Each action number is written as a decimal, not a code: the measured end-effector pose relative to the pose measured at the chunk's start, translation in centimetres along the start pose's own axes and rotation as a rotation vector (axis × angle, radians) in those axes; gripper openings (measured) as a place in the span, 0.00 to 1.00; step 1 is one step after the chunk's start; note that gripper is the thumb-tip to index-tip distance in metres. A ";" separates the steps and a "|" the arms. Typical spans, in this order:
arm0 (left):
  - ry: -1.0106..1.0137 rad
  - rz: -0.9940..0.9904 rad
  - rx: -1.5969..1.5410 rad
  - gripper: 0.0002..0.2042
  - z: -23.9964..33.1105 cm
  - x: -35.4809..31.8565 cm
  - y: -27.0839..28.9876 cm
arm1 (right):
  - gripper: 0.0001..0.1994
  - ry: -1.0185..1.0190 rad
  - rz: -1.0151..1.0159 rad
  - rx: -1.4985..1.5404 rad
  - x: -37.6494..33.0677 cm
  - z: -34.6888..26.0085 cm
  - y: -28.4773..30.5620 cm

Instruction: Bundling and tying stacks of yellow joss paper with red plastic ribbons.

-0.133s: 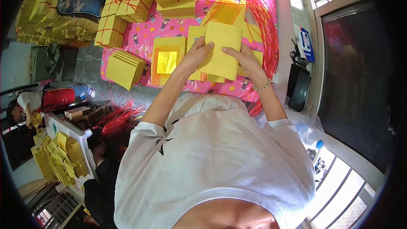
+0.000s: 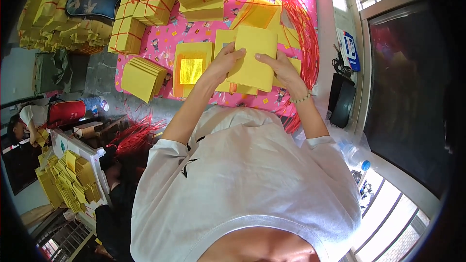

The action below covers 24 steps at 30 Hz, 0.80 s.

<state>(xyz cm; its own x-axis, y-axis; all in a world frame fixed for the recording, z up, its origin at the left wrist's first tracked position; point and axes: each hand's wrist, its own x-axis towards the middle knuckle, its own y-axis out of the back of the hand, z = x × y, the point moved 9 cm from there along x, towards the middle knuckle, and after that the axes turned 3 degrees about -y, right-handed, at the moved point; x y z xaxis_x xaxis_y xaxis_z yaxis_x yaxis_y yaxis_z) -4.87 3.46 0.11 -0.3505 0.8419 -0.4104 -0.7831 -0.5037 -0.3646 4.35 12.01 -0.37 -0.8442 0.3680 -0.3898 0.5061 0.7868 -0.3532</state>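
Note:
Between my two hands is a folded yellow paper bundle (image 2: 253, 43), held up over the near part of the pink patterned tabletop. My left hand (image 2: 226, 62) grips its left edge, thumb on the face and fingers behind. On the right edge, my right hand (image 2: 285, 70) pinches it the same way, with a beaded bracelet at the wrist. Just left of my left hand lies a yellow sheet with a shiny gold square (image 2: 191, 71). Other yellow sheets (image 2: 221, 39) lie under the held bundle, partly hidden by it.
A small yellow stack (image 2: 141, 78) rests at the near left. Yellow bundles tied with red string (image 2: 154, 6) stand behind it. Loose red strands (image 2: 307, 43) hang along the right edge. At far left another person (image 2: 34, 119) sits beside a white table piled with yellow paper (image 2: 68, 177).

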 end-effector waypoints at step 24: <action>-0.023 0.076 0.077 0.16 -1.2 1.0 0.4 | 0.19 0.143 0.118 -0.074 -1.2 -1.9 0.0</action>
<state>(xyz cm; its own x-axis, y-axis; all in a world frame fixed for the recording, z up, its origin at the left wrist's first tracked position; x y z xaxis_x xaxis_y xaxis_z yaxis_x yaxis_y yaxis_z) -4.89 3.85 -1.39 -0.4213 0.8066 -0.4146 -0.7908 -0.5505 -0.2674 5.05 12.46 1.75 -0.7990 0.5221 -0.2982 0.5930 0.7664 -0.2471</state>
